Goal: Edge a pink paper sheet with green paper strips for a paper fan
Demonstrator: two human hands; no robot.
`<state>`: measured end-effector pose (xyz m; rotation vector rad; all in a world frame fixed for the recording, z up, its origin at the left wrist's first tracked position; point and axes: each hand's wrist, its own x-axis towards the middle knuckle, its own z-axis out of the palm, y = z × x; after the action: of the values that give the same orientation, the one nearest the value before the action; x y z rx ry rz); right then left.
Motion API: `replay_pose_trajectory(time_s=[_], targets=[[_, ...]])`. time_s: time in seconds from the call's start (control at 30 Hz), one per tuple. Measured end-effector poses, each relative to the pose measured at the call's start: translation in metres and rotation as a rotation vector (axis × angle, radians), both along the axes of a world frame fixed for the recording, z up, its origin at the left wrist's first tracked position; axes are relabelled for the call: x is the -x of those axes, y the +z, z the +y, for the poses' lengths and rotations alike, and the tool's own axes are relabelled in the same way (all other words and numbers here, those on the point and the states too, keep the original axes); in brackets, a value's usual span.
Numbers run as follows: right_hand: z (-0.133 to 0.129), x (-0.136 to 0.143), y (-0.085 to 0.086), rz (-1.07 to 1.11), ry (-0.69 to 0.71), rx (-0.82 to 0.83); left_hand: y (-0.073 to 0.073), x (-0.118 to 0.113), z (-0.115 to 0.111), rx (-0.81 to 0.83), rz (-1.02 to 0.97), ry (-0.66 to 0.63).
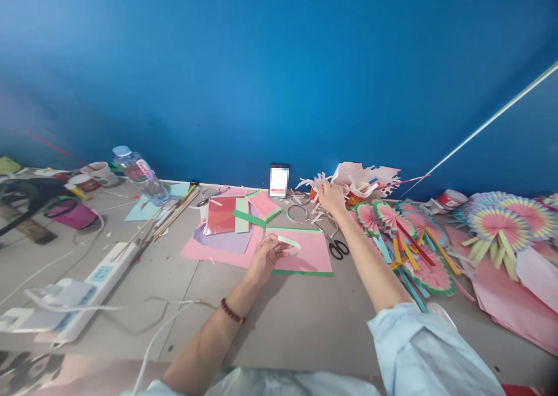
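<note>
My left hand (pixel 264 259), with a beaded bracelet at the wrist, pinches one end of a curled whitish strip (pixel 290 243). The strip hangs just above a pink paper sheet (pixel 300 255) with green edges. Farther back, my right hand (pixel 330 198) reaches to a red cup (pixel 314 194) filled with white paper scraps (pixel 317 181). Its fingers are bent down at the scraps, and what they hold is hidden. Black-handled scissors (pixel 338 249) lie below my right forearm. A pleated pink paper (pixel 265 205) with green edges and a green strip (pixel 248 217) lie left of the sheet.
A phone (pixel 279 181) leans against the blue wall. Pleated paper fans (pixel 394 218) crowd the right side, beside pink paper (pixel 510 297). At left stand a water bottle (pixel 142 175), wooden sticks (pixel 176 213) and a power strip (pixel 98 285) with a white cable (pixel 157 338).
</note>
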<state>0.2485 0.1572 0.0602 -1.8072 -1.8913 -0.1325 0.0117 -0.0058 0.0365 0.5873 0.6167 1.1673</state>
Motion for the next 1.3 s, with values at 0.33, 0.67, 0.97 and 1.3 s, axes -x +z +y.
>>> replay_pose_trajectory(time_s=[0.33, 0.67, 0.97, 1.3], targets=[[0.012, -0.004, 0.032, -0.074, 0.042, 0.310, 0.001, 0.001, 0.001, -0.015, -0.033, -0.020], [-0.048, 0.015, 0.059, 0.090, 0.274, -0.136, 0.003, -0.002, -0.003, -0.092, 0.087, -0.054], [-0.141, 0.053, 0.025, 0.704, 0.782, 0.807, 0.039, 0.002, -0.014, -0.378, 0.416, -0.250], [-0.164, 0.046, 0.022, 1.178, 1.247, 1.311, 0.069, 0.007, -0.031, -0.555, 0.651, -0.391]])
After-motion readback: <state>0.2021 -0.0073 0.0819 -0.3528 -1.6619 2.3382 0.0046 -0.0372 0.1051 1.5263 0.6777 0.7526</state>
